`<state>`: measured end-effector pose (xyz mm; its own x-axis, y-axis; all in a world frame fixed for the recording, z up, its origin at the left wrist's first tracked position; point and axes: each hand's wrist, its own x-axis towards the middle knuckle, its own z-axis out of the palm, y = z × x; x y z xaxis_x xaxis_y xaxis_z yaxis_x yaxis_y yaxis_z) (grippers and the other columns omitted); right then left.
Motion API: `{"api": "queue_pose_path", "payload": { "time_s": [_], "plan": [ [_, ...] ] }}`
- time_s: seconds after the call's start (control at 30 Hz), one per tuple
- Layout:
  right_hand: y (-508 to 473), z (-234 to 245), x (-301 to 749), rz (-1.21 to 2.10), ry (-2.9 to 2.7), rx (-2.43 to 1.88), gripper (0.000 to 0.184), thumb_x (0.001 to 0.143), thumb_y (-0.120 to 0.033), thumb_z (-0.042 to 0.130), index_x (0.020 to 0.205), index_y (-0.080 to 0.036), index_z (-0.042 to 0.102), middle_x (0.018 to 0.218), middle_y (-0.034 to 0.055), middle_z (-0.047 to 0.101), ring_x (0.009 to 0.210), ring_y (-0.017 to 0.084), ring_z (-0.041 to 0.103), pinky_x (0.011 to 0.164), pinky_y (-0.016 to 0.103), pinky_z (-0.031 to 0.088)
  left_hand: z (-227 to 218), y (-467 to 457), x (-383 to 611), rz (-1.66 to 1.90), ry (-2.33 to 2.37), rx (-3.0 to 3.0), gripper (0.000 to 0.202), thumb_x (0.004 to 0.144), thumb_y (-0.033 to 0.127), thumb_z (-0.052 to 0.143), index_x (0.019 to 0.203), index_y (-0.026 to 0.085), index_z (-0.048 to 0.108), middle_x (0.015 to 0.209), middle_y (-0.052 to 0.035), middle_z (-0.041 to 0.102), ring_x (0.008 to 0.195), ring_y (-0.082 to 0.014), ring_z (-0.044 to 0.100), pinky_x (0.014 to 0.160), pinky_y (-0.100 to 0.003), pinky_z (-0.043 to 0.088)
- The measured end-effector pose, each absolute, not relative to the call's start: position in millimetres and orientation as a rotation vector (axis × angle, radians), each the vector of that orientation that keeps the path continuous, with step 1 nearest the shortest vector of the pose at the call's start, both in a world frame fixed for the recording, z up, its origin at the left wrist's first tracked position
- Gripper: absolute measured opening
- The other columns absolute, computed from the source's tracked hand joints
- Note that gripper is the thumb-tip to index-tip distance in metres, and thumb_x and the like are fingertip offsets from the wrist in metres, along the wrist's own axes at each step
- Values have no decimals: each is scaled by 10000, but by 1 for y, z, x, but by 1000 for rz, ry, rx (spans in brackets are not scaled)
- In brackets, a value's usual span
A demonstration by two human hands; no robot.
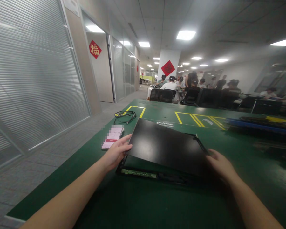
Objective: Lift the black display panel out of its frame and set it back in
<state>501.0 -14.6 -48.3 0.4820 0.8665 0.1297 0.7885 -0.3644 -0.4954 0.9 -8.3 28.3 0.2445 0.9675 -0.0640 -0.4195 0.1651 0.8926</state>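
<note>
A thin, dark flat panel (164,146), glossy like a screen, is held tilted, its left side raised higher than its right. My left hand (118,151) pinches its left edge, thumb on top. At the right edge, my right hand (219,162) has its fingers closed on the panel; whether it also touches the frame beneath, I cannot tell. Under the panel lies a black rectangular frame (120,168), mostly covered, with a green circuit board strip (139,173) along its near side. A phone (112,137) with a lit screen lies just beyond my left hand.
The green table (62,190) carries yellow tape outlines (186,113). A coiled black cable (125,116) lies at the far left. Dark parts in a blue tray (250,125) sit at the right. Beyond the table are office chairs (162,94) and several seated people (170,84).
</note>
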Motion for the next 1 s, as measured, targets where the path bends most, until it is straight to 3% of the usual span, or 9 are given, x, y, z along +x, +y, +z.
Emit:
{"api": "queue_pose_path", "payload": {
  "time_s": [0.17, 0.27, 0.4, 0.67, 0.83, 1.0],
  "plan": [
    [-12, -45, 504, 288, -1337, -2204, 595, 916, -494, 503, 1349, -166, 747, 1113, 148, 805, 1124, 328, 729, 926, 404, 563, 27, -7, 1, 1150, 764, 917, 843, 685, 101, 892, 1493, 135, 654, 1142, -133, 865, 1051, -298, 817, 876, -306, 620],
    [-12, -43, 507, 328, -1313, -2182, 538, 914, -497, 514, 1230, -171, 803, 1191, 168, 802, 1183, 347, 715, 964, 419, 560, 27, -8, 1, 1156, 760, 925, 837, 691, 113, 891, 1494, 144, 654, 1136, -126, 868, 1062, -309, 816, 915, -334, 619],
    [-13, -41, 511, 391, -1275, -2145, 423, 887, -497, 569, 1079, -238, 843, 1256, 131, 803, 1186, 345, 725, 971, 431, 568, 26, -8, 1, 1157, 762, 929, 849, 686, 118, 895, 1499, 127, 648, 1166, -150, 859, 1108, -330, 805, 955, -351, 611],
    [-12, -45, 507, 426, -1177, -2080, 471, 874, -464, 590, 1198, -210, 818, 1183, 142, 814, 1163, 332, 725, 1002, 435, 554, 26, -8, 1, 1176, 743, 963, 888, 670, 175, 940, 1508, 170, 647, 1224, -144, 846, 1168, -369, 785, 1036, -415, 592],
    [-14, -45, 505, 463, -1093, -2039, 438, 855, -475, 619, 1120, -197, 830, 1273, 163, 790, 1240, 345, 699, 1048, 454, 536, 27, -9, 2, 1180, 755, 981, 996, 639, 211, 977, 1559, 183, 595, 1267, -155, 831, 1177, -380, 780, 1020, -412, 600],
    [-23, -33, 500, 561, -1054, -1942, 499, 870, -546, 623, 1167, -200, 825, 1085, 163, 830, 1085, 359, 761, 904, 476, 599, 32, -10, 1, 1225, 769, 975, 982, 635, 237, 972, 1548, 196, 614, 1250, -138, 839, 1167, -376, 776, 964, -395, 616]
  ]
}}
